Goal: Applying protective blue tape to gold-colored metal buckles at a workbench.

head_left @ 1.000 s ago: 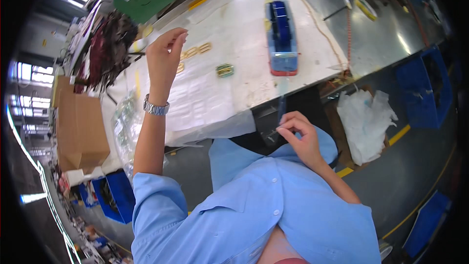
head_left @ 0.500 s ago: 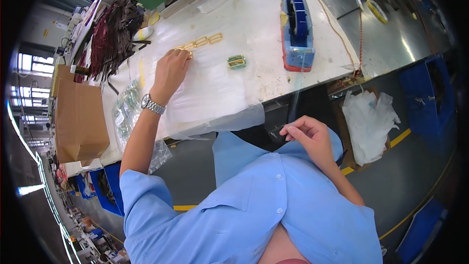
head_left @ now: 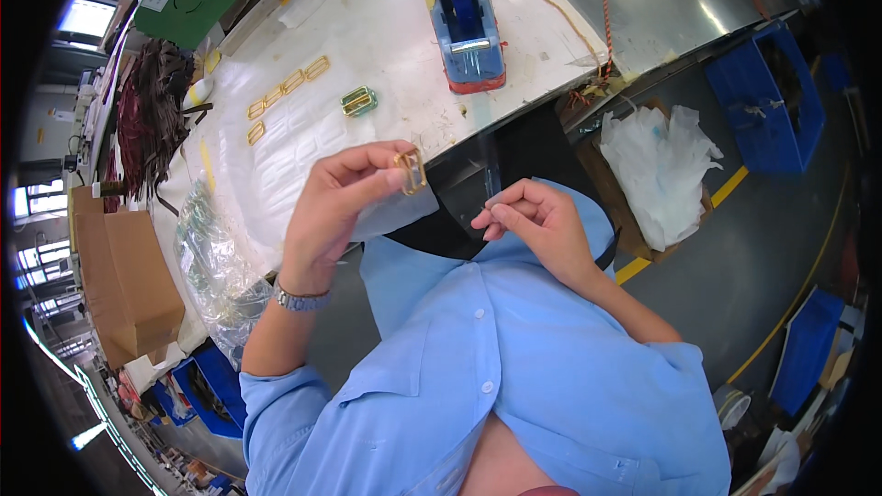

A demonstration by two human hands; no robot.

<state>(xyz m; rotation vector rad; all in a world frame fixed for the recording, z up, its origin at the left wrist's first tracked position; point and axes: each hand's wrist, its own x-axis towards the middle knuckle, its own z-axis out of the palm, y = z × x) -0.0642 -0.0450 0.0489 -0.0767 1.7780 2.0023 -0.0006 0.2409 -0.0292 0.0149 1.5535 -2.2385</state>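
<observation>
Nearby, a cardboard box [head_left: 654,186] holds white plastic bags [head_left: 669,165].

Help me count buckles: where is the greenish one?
In the head view, the greenish buckle lies on the white table, left of the blue tape dispenser, beside the gold buckle row.

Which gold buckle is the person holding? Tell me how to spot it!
Start at the white table with the blue tape dispenser. Come down to its near edge, where the left hand is raised. Pinched in its fingertips is a small gold buckle; the other gold buckles lie flat in a row on the table, while this one is up in the air.
</observation>
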